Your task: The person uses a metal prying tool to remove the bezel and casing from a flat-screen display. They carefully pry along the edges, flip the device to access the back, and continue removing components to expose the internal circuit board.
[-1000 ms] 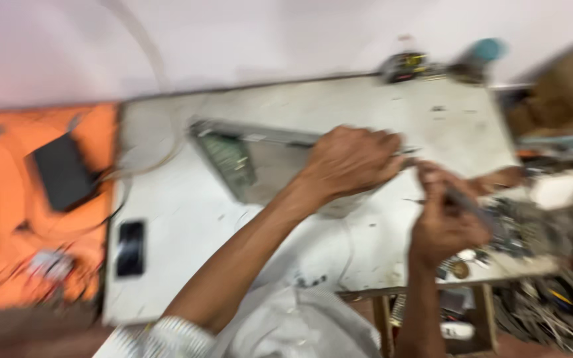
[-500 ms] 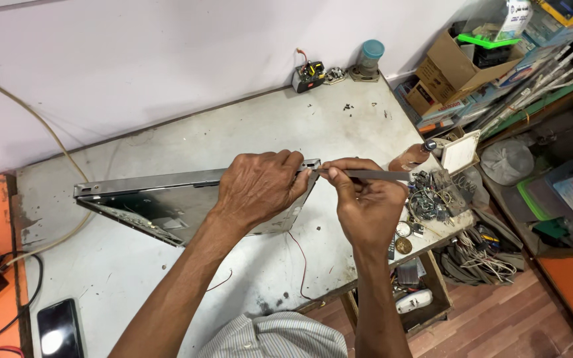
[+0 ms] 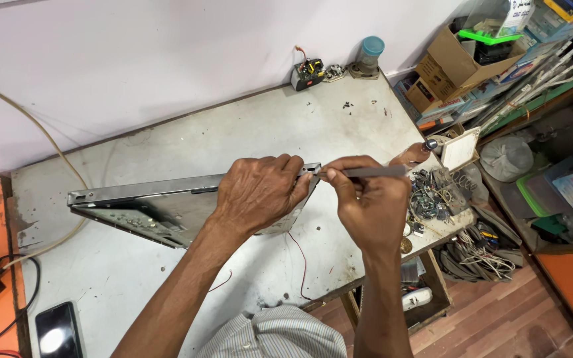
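A grey laptop case stands tilted on its edge on the white worktable. My left hand grips the case's upper right edge and holds it up. In my right hand I pinch a thin grey metal tool, whose tip touches the case's right corner, just beside my left fingers. The case's underside faces me and shows bare metal with small fittings.
A black phone lies at the table's near left corner. A heap of small parts and wires sits at the right edge. A small circuit block and a blue-lidded jar stand at the back. Shelves with boxes fill the right side.
The view has swung right and steadied from a blurred look. The laptop case now stands up on its edge in my left hand, and the tool tip rests at its corner.
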